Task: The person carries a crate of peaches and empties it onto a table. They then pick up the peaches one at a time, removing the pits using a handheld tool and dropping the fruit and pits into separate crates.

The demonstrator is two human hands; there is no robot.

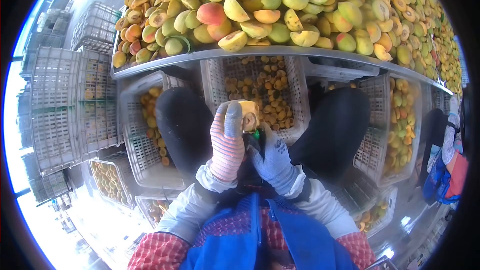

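Halved fruit, cut face toward the right, pinched in left hand grip; right hand grip state unclear.

The left hand is wearing a knitted, striped cloth glove, matt and ribbed; the right hand is wearing a speckled grey knit; the tabletop rim is showing dull brushed metal; the crates are looking like pale perforated plastic; the fruit halves are showing smooth, faintly glossy skins.
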